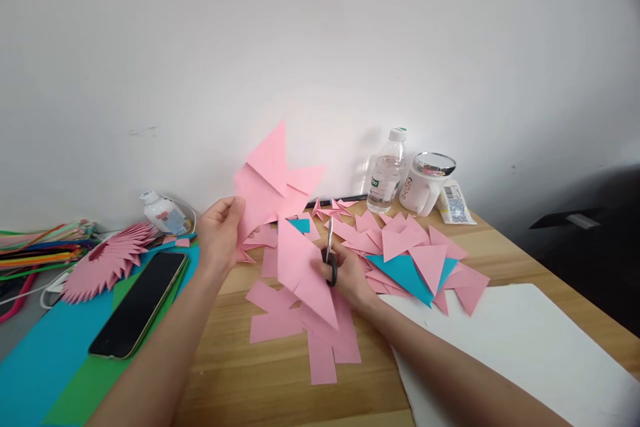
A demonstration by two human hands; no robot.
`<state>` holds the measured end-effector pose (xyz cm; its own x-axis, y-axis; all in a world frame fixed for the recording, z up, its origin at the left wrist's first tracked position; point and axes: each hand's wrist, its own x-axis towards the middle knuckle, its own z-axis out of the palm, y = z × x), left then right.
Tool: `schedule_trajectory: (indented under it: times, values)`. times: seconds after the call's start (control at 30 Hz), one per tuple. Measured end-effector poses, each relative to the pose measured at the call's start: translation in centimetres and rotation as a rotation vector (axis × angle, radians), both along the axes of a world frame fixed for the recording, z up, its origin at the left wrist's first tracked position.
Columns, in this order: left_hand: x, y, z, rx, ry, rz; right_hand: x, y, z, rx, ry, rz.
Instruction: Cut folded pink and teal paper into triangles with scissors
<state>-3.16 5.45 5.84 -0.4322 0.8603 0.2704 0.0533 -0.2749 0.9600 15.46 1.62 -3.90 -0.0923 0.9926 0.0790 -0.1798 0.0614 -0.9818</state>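
Observation:
My left hand (220,230) pinches folded pink paper (263,190) by its left edge, raised above the table. The paper has creases and pointed flaps. My right hand (347,273) grips scissors (332,265) with black handles, their blades pointing up. Against the same hand's fingers is another creased pink paper piece (305,273), with a pointed lower end. The two pink pieces lie close together in view; I cannot tell whether they are joined. Below them, several flat pink paper strips (275,327) overlap on the wooden table (240,380).
Pink paper triangles (400,237) and a blue triangle (405,273) are heaped at right, beside a white board (500,347). Behind stand a water bottle (387,173) and a white mug (423,190). At left are a phone (140,303), a pleated pink paper ring (113,260) and a white bottle (165,213).

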Motion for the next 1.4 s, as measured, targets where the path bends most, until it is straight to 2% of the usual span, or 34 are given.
schedule_trajectory:
  times: [0.1,0.17,0.37,0.43,0.53,0.6,0.7,0.77,0.83,1.0,1.1,1.17,1.3,1.37,1.4]
  values:
    - [-1.4,-0.6,0.3,-0.03,-0.073,-0.074,0.2,0.6,-0.8,-0.016,-0.002,-0.088]
    - [-1.8,-0.9,0.4,-0.025,-0.088,-0.067,0.3,0.8,-1.1,-0.022,-0.011,-0.131]
    - [-2.1,-1.6,1.5,0.106,-0.165,0.112,0.2,0.7,-1.1,-0.004,-0.033,-0.154]
    - [-2.2,-1.8,1.8,0.114,-0.151,0.107,0.1,0.8,-1.0,-0.001,-0.034,-0.163]
    - [-2.3,-2.3,1.2,0.078,-0.003,0.054,0.1,0.9,-0.9,0.025,-0.004,-0.243]
    - [-2.2,-2.6,0.0,0.04,0.204,0.003,0.2,1.0,-0.6,0.067,0.019,-0.347]
    - [-2.3,-2.8,-1.9,-0.127,0.541,-0.183,0.4,1.0,-0.2,0.137,0.027,-0.481]
    - [-2.5,-2.7,-2.5,-0.175,0.641,-0.25,0.5,0.9,0.2,0.177,0.033,-0.53]
    - [-2.5,-2.5,-2.4,-0.179,0.662,-0.247,0.4,0.8,0.4,0.21,0.022,-0.562]
    - [-0.9,-2.7,0.2,-0.227,0.473,-0.298,0.0,0.3,0.7,0.3,-0.093,-0.624]
    - [0.1,-2.7,1.7,-0.161,0.331,-0.279,0.0,0.1,0.8,0.296,-0.097,-0.624]
    - [0.4,-2.5,2.2,-0.128,0.221,-0.326,0.2,0.2,1.1,0.269,-0.074,-0.639]
    - [0.2,-1.9,1.7,-0.227,0.087,-0.472,0.9,0.1,1.6,0.28,-0.124,-0.682]
    - [0.2,-1.8,1.1,-0.284,0.06,-0.52,1.0,-0.2,1.7,0.362,-0.189,-0.595]
    - [0.3,-1.9,0.8,-0.298,0.058,-0.544,0.9,-0.5,1.6,0.388,-0.221,-0.451]
